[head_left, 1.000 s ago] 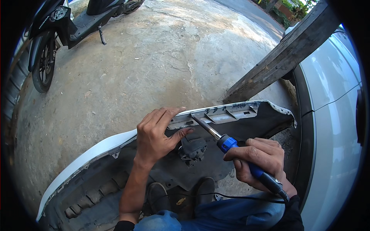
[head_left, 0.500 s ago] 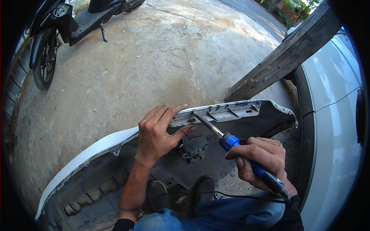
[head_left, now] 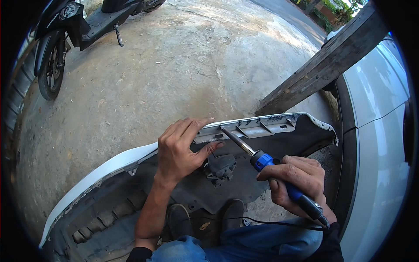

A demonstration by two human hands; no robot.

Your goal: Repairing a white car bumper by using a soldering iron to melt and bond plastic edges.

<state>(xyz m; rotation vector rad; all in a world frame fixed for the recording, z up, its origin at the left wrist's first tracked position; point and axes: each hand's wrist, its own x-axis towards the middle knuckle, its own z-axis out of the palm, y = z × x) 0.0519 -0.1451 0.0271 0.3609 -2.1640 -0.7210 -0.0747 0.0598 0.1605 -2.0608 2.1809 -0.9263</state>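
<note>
A white car bumper (head_left: 100, 168) lies on its edge across the concrete ground, its grey inner side facing me. My left hand (head_left: 181, 148) grips its upper rim, fingers over the top and thumb on the inner face. My right hand (head_left: 292, 181) is closed on a blue-handled soldering iron (head_left: 266, 162); the metal tip touches the bumper's upper edge just right of my left thumb. A small dark fitting (head_left: 220, 168) sits on the inner face below the tip. The iron's black cord (head_left: 262, 222) runs across my lap.
A white car body (head_left: 379, 144) stands close on the right. A thick wooden beam (head_left: 323, 65) leans diagonally behind the bumper. A black scooter (head_left: 65, 30) is parked at the far left on the concrete. My shoes (head_left: 179, 220) rest below the bumper.
The soldering iron's tip has shifted slightly along the bumper's upper edge; both hands otherwise hold the same places.
</note>
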